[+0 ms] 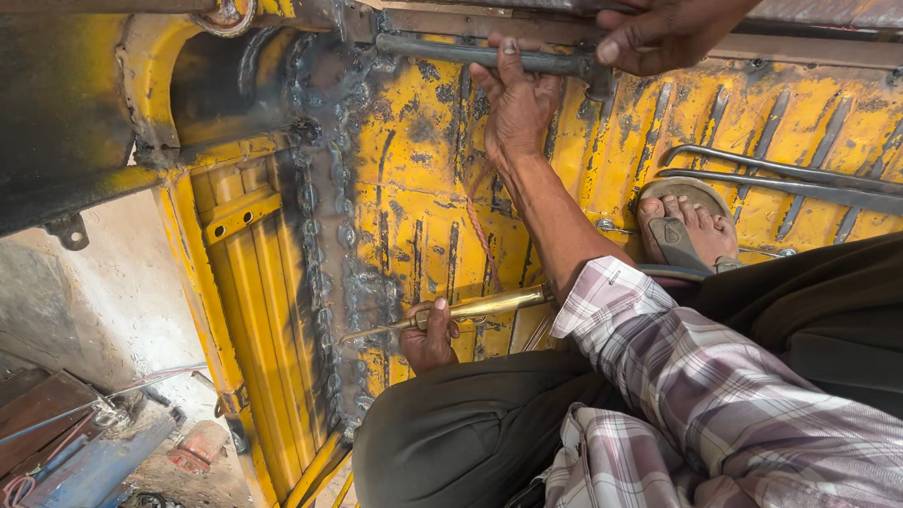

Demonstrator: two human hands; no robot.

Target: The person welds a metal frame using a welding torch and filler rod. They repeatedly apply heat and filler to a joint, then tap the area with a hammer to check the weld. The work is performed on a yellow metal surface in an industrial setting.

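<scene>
My right hand (516, 101) reaches up from a plaid sleeve and grips a dark metal bar (444, 52) that runs across the top of a yellow, worn metal panel (409, 185). Lower down, my left hand (429, 337) is closed round a brass torch (478, 307) whose thin tip points left at a rough weld seam (321, 249). Another person's hand (669, 21) comes in from the top right and holds the same bar at its right end.
My knee in dark trousers (458, 444) fills the lower middle. A foot in a sandal (686, 228) rests on the panel beside bent steel rods (799, 177). A thin red cord (481, 233) hangs on the panel. Scrap, hoses and a blue part (79, 467) lie lower left.
</scene>
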